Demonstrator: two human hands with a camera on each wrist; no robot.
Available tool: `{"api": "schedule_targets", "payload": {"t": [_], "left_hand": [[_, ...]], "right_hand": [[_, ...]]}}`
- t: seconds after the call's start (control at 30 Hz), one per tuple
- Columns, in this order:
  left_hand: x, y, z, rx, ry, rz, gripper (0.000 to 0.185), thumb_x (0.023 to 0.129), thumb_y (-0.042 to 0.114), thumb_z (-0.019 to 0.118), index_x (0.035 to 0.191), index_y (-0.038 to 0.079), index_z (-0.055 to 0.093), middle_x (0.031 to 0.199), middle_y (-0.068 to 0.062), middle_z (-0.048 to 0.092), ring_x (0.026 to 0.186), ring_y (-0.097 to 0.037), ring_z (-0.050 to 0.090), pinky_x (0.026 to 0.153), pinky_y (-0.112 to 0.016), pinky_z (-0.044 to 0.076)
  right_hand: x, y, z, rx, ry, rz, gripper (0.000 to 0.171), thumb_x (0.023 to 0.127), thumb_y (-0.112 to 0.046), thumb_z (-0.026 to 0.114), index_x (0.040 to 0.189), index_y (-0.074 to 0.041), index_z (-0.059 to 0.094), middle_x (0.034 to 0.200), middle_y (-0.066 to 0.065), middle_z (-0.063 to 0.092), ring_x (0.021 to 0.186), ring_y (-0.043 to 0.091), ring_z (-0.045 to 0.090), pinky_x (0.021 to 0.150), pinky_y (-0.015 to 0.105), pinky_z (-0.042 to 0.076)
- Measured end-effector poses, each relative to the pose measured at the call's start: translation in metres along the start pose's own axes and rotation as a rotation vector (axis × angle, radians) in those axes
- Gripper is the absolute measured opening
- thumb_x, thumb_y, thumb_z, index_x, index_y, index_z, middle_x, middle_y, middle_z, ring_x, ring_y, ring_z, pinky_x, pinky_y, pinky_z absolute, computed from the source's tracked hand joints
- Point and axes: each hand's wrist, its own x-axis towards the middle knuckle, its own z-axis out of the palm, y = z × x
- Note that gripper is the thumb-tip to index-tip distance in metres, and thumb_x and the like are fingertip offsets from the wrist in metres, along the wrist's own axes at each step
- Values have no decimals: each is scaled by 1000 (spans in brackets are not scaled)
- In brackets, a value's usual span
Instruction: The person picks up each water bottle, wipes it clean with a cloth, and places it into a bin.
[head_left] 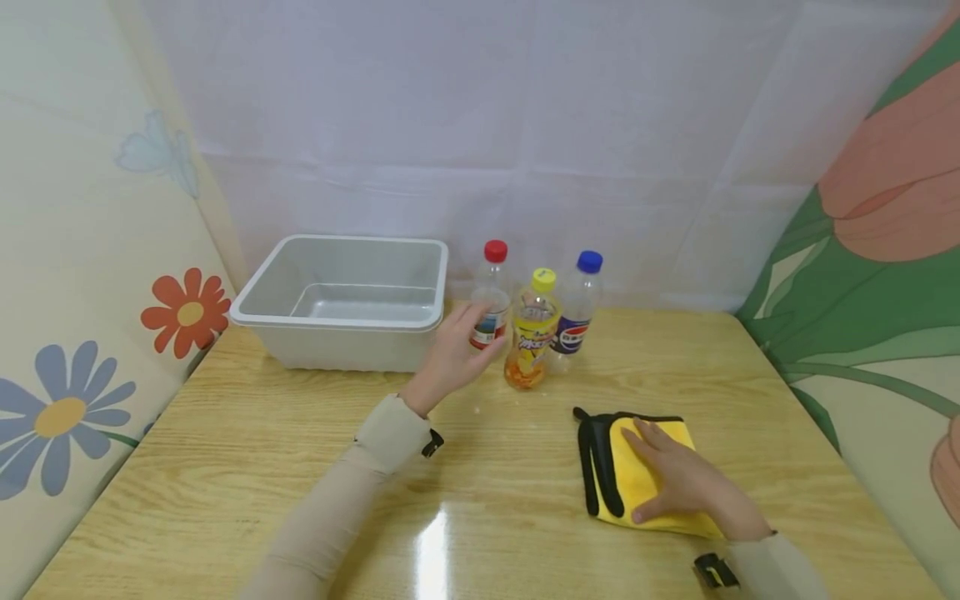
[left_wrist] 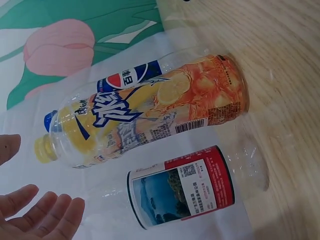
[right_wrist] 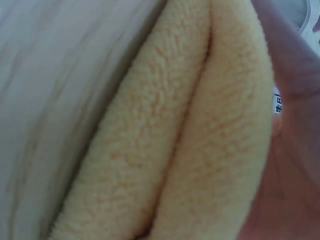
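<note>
My left hand (head_left: 455, 350) reaches beside a clear bottle with a red cap (head_left: 489, 327), fingers loosely bent. In the left wrist view a gap shows between the fingertips and this bottle's red-and-blue label (left_wrist: 182, 187). Close by stand a yellow-capped bottle with an orange-yellow label (head_left: 532, 337) and, behind it, a blue-capped Pepsi bottle (head_left: 576, 312). On the right, my right hand (head_left: 682, 477) rests with spread fingers on a folded yellow cloth with black edging (head_left: 633, 477). The right wrist view shows the cloth's thick fold (right_wrist: 200, 135) against the palm.
A light grey plastic bin (head_left: 337, 350) stands at the back left, close to the left hand. White sheeting (head_left: 480, 108) hangs behind the wooden table (head_left: 495, 508). Flower-patterned panels flank both sides.
</note>
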Motion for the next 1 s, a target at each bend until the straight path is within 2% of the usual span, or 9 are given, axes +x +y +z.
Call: {"api": "schedule_targets", "payload": {"t": [0.07,0.2,0.3,0.57,0.7,0.8,1.0], "left_hand": [[5,0,3,-3,-19,-28,49,82,19,68,123,-1,49,121,-17,52,110,-25,49,94,-35,44],[15,1,10,2,-56,-96,57,82,24,68,128,-1,44,128,-17,48,117,-28,45,100,-39,38],[20,2,16,4,-73,-152,60,82,26,68,131,1,42,130,-16,46,118,-28,44,99,-42,38],[34,5,33,-9,-142,-240,66,83,31,66,135,3,36,135,-13,41,123,-26,39,103,-41,35],[38,6,40,-26,-175,-261,69,82,37,66,136,7,34,132,-9,44,121,-23,42,100,-39,38],[40,7,45,-45,-172,-257,70,82,38,67,136,10,34,130,-6,46,118,-21,44,98,-37,41],[42,7,49,3,-152,-233,72,83,37,65,139,8,30,137,-9,41,123,-23,40,102,-38,36]], "right_hand": [[0,0,1,-16,12,3,114,52,-59,76,135,8,34,139,35,22,123,54,23,92,65,31],[0,-3,1,-30,32,7,113,51,-58,76,134,7,35,138,34,25,122,53,27,91,64,34],[0,-5,0,-35,41,13,112,51,-57,77,134,6,37,138,33,27,120,52,31,89,64,35],[0,-5,1,-56,43,37,109,51,-54,79,134,4,39,137,32,30,117,52,36,87,63,38],[-1,-3,1,-57,38,41,109,51,-54,79,134,4,39,137,31,30,117,52,36,86,63,39],[0,-3,1,-58,38,41,109,51,-55,79,134,3,39,137,31,30,116,52,36,85,63,40],[1,-3,1,-57,34,45,108,52,-56,78,134,3,39,137,31,31,116,51,37,85,63,40]]}}
